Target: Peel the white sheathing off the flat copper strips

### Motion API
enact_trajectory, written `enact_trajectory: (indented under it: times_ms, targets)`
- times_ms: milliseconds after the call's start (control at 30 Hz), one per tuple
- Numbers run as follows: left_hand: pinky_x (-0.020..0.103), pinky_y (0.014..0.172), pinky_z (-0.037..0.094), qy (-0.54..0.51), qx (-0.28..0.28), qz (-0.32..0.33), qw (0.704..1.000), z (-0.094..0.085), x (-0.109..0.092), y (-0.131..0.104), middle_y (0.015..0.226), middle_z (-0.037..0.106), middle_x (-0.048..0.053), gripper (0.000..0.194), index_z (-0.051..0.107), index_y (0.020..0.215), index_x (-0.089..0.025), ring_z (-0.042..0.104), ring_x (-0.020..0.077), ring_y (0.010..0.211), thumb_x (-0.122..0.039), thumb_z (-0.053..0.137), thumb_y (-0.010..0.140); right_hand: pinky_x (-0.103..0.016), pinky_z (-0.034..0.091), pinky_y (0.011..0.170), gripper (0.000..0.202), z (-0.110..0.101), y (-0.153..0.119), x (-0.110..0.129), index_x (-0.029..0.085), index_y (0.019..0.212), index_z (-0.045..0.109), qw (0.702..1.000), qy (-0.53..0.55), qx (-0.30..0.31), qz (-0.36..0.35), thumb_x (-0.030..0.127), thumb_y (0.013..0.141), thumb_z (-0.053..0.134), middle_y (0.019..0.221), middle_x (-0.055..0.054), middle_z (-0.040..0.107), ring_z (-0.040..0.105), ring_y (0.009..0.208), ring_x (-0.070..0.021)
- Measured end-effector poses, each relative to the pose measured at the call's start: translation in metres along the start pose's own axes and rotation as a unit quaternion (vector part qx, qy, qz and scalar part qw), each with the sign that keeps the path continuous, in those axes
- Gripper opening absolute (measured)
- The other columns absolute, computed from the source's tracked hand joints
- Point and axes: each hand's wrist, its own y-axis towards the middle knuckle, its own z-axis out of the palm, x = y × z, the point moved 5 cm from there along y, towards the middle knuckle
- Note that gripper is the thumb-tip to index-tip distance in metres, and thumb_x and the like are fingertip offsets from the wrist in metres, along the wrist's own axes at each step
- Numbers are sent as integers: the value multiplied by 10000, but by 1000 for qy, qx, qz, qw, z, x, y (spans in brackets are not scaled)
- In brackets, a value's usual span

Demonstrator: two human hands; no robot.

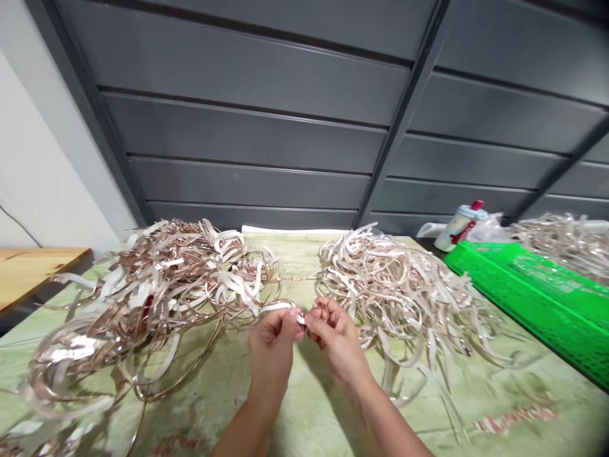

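My left hand (275,339) and my right hand (335,336) meet over the middle of the table, fingertips almost touching. Each pinches a thin shiny strip (280,305) with a white side, which runs off leftward from my left fingers. The strip's end between the fingertips is small and partly hidden. To the left lies a large tangled pile of copper-coloured and white strips (190,273). Another pile of pale, curled strips (390,273) lies just beyond and right of my right hand.
The table (304,406) has a green patterned cover. At the right are a green plastic basket (537,292), a cup with a red top (459,228) and more strips (566,241). A wooden surface (38,266) stands at the left; a grey panelled wall (257,133) rises behind.
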Motion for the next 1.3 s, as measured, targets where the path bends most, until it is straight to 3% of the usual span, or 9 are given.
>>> enact_trajectory:
  times_ms: [100,267,400,533,600,700,800,967,1300]
  targets:
    - [220,588,511,-38,-8,-30,999,0,0,0,627,661,8,273,716,730,-161,585,119,583,-430,726,774,-181,264,463,243,1,0,-1,195,794,523,998,54,6,16,152,688,737,544,83,480,363,471,-60]
    - [164,521,476,-132,-12,-87,987,0,-2,1,566,633,-13,231,733,740,-146,555,72,509,-365,799,711,-173,284,477,287,2,-2,-3,188,788,524,990,136,10,27,104,635,752,585,87,450,343,492,-51]
    - [188,559,505,-184,1,-114,976,4,-3,0,709,709,38,261,754,799,-139,619,98,591,-381,798,712,-171,291,484,256,2,-2,0,190,781,521,995,103,17,0,145,689,755,588,86,438,346,501,-54]
    - [270,710,545,-130,-9,-88,988,8,0,-5,930,752,102,333,771,895,-144,686,194,828,-418,795,707,-193,362,536,219,0,-2,2,209,811,523,999,30,10,-38,232,766,737,613,72,481,434,549,-85]
    - [314,809,534,-76,7,-63,995,11,2,-8,934,758,89,318,774,922,-162,685,221,890,-394,800,706,-204,379,560,213,-3,-3,1,213,819,524,999,9,7,-48,252,782,730,657,57,513,458,584,-96]
    - [340,860,505,-8,34,-11,999,13,1,-8,808,750,56,218,763,757,-174,677,225,867,-391,750,762,-201,369,564,199,-5,-4,-1,211,812,530,998,-12,7,-57,253,801,724,678,51,505,441,602,-95]
    - [332,836,496,-11,33,6,999,10,1,-6,713,720,41,307,700,602,-179,667,217,827,-405,696,810,-202,381,567,207,-3,-5,-1,214,805,532,998,12,11,-57,256,800,734,658,60,471,421,592,-94]
    - [322,753,503,-53,34,-33,997,8,5,-4,814,748,85,269,741,663,-169,676,241,861,-407,718,788,-212,412,572,254,1,-6,0,207,770,522,993,116,23,-26,205,749,776,612,75,426,381,540,-80]
    - [224,647,524,-162,11,-89,983,9,0,-3,763,743,75,181,762,674,-150,663,153,720,-321,817,693,-186,411,540,233,-5,-5,-5,182,745,548,974,227,20,-8,74,712,752,660,50,437,438,592,-88]
